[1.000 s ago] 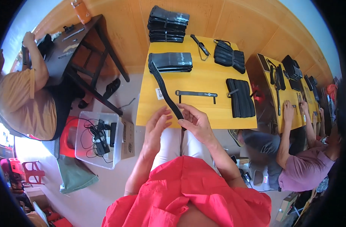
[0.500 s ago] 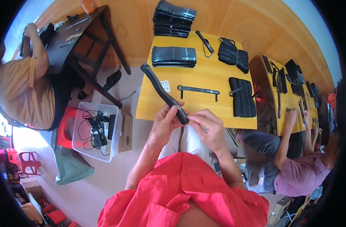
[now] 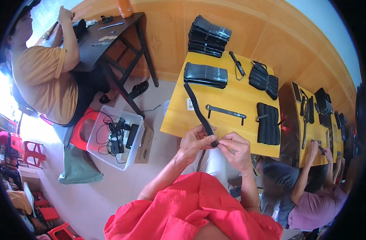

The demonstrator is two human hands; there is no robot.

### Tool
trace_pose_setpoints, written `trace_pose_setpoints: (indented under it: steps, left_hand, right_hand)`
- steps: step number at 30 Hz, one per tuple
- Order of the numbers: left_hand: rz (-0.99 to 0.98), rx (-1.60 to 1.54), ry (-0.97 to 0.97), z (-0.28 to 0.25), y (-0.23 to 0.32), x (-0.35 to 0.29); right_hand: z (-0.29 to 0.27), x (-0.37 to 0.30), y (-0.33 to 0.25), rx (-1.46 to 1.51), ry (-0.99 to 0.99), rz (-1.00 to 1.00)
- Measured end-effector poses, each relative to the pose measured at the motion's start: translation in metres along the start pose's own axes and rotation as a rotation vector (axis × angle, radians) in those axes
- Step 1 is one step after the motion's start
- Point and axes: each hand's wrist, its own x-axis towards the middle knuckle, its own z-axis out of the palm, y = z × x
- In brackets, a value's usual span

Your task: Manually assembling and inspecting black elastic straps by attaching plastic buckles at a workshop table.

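Observation:
A long black strap (image 3: 197,107) slants up and away over the near edge of the yellow table. My left hand (image 3: 194,144) is closed round its lower part, with the thumb lying on top. The fingers of my right hand (image 3: 238,151) pinch at the strap's near end, close to the left fingertips. Past my hands, another black strap (image 3: 226,112) with a ring at one end and two short tabs lies on the table. To its right is a banded bundle of black straps (image 3: 268,124). A small white label (image 3: 190,105) lies left of the held strap.
The yellow table (image 3: 177,124) also bears a stack of black sleeves (image 3: 206,75), a taller stack (image 3: 210,36) and a tied black bundle (image 3: 264,81). At left, a clear bin (image 3: 131,158) holds cables. Co-workers sit at a dark table (image 3: 91,48) and another yellow table (image 3: 315,136).
The whole view has swung left, so the tables appear farther right and lower. The held strap now shows a plain side instead of the side with a round mark. Both hands still hold it.

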Motion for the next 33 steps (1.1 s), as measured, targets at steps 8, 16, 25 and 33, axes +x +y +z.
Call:
trace_pose_setpoints:
  steps: [8,16,25,33]
  left_hand:
    - [-0.015,0.058,-0.015,0.001,-0.004,0.003]
    - [-0.005,0.036,0.029,0.003,-0.004,0.004]
    - [-0.142,0.066,-0.249,0.011,-0.012,-0.004]
    - [-0.123,-0.059,-0.032,0.012,-0.011,0.004]
  right_hand:
    - [-0.003,-0.004,0.011,0.107,-0.031,0.068]
    - [0.014,-0.003,0.008,-0.079,0.091,-0.026]
    - [0.004,0.009,0.031,-0.333,0.250,-0.013]
    - [0.018,-0.005,0.016,0.030,0.243,0.137]
